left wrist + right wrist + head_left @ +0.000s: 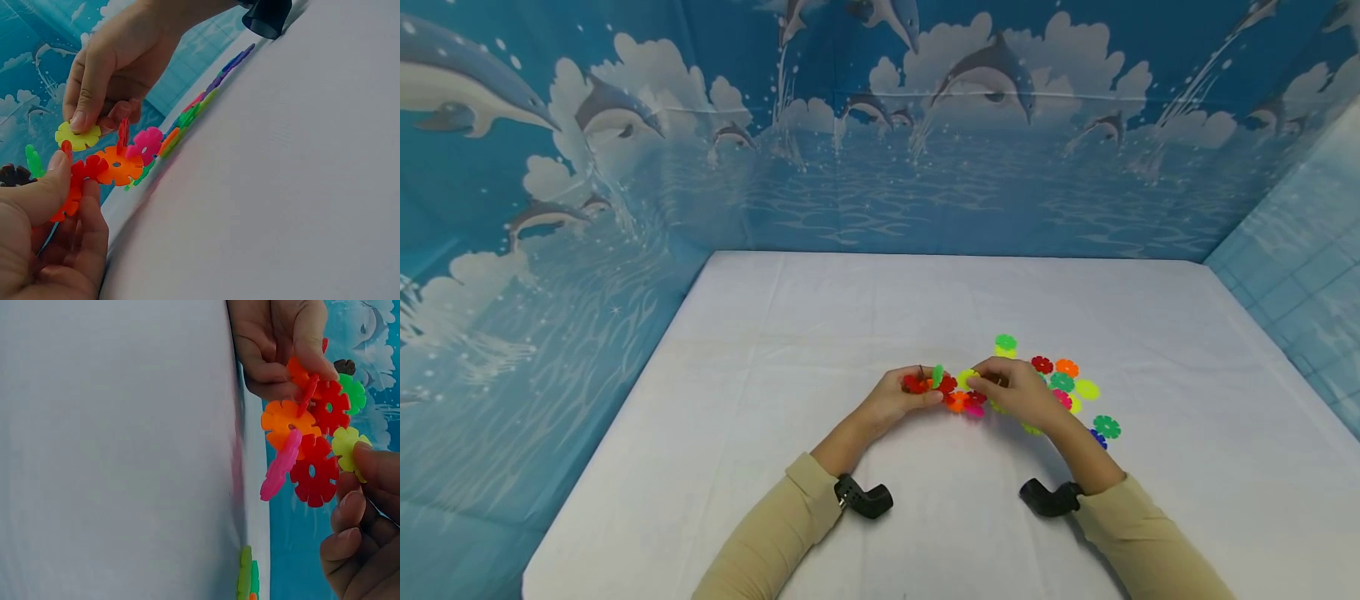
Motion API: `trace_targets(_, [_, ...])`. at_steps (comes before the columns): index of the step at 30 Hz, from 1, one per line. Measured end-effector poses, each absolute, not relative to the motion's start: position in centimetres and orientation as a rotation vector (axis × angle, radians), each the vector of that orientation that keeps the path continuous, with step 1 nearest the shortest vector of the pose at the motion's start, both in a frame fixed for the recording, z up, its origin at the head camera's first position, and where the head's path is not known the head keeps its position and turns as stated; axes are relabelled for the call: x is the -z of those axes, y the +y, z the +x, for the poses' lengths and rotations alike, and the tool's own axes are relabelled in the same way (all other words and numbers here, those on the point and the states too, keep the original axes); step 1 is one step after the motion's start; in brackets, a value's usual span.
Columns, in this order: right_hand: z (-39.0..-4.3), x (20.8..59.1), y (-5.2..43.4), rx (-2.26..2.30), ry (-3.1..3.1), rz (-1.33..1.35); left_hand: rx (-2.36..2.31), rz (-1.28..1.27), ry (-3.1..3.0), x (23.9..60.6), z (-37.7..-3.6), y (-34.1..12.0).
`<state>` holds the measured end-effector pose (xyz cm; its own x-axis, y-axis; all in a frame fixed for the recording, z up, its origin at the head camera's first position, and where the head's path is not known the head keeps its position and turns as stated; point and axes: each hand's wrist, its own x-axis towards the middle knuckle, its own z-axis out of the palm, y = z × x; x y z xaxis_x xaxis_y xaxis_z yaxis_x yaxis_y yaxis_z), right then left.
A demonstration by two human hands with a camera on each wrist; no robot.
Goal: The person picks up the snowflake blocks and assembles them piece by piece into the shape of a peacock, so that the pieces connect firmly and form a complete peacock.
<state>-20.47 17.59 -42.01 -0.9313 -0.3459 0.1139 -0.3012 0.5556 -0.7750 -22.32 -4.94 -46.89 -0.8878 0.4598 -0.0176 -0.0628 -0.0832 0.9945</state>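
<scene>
My left hand (891, 402) grips a joined cluster of plastic flower discs (330, 407), mostly red and orange, with pink, green and black ones among them. In the left wrist view its thumb (50, 190) presses a red disc. My right hand (1018, 392) pinches a yellow flower disc (347, 449) between thumb and fingers, right beside the cluster. The right wrist view has that disc close to a red disc's (314, 472) edge; whether they are slotted together I cannot tell. Both hands are held above the white table.
Loose flower discs, among them a green one (1107, 427), an orange one (1067, 367) and a yellow one (1087, 390), lie on the white table (760, 350) beyond and right of my right hand. A dolphin-print curtain (865, 183) hangs behind the table.
</scene>
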Motion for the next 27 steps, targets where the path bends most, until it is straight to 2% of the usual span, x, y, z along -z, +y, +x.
trace_targets(27, [-19.9,42.8,15.7,1.297,2.794,-0.653,-2.048,0.473,1.758,47.0,-22.4,-5.3])
